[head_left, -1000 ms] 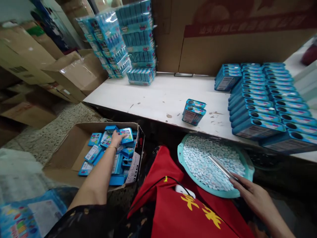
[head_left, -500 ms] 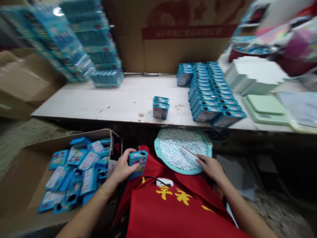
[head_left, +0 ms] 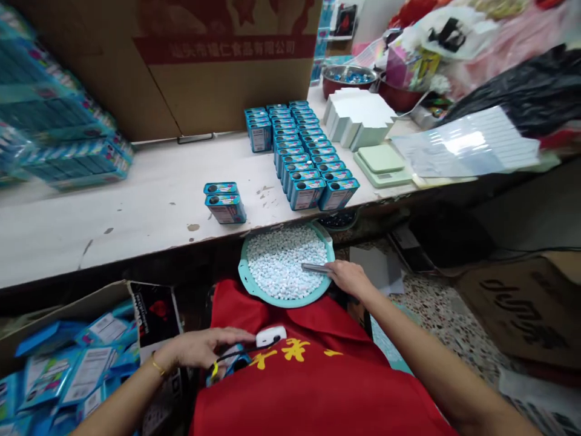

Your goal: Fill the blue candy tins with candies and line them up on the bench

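My left hand (head_left: 206,346) is low over my lap, its fingers closed round a small blue carton (head_left: 236,358). The carton is tipped over, and the hand and a dark cord partly cover it. In my right hand (head_left: 349,277) is a narrow metal scoop (head_left: 314,267), its far end over the small white candies. A round turquoise basin (head_left: 247,280) holds these pellet-like candies (head_left: 285,254); it rests at my lap, against the table's front edge.
On the white table (head_left: 158,200) stand two blue cartons (head_left: 226,207) and rows of more (head_left: 304,188). A pale green scale (head_left: 382,163) and a white card stack (head_left: 358,118) are at right. An open cardboard box (head_left: 59,309) of blue cartons lies lower left.
The view has swung right. My left hand has lowered the carton from upright beside the basin and tipped it over on my lap. The scoop has turned more level over the candies.
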{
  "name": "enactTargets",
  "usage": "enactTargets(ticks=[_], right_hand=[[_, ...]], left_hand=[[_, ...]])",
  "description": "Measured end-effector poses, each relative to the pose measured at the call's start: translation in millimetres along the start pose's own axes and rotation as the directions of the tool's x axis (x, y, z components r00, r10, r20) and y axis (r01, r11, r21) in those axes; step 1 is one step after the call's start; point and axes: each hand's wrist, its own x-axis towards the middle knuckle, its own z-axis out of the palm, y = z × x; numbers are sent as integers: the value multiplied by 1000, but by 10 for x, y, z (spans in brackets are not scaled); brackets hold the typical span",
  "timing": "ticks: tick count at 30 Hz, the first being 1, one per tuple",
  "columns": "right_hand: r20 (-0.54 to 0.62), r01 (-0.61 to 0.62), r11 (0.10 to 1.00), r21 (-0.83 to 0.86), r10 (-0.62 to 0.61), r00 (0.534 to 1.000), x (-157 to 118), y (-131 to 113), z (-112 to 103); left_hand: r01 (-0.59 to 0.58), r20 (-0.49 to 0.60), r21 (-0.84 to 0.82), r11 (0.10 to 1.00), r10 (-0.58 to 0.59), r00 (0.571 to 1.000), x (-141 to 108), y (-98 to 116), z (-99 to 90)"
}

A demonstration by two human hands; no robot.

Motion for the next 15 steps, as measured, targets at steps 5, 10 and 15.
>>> enactTargets(ticks=[5,10,15], right_hand=[[-48,-54,979,197,64,997,397,-456,357],[-60,-56,953,297,77,995,664,-581,546],[-50,-22,907,420,48,998,636,-458,558]], left_hand=[[94,-7,-31,995,-94,996,-129,-153,17],[85,-272,-368,926,-195,942,-259,-351,-45],[-203,-704,-401,894,-159,693,12,-288,-187]])
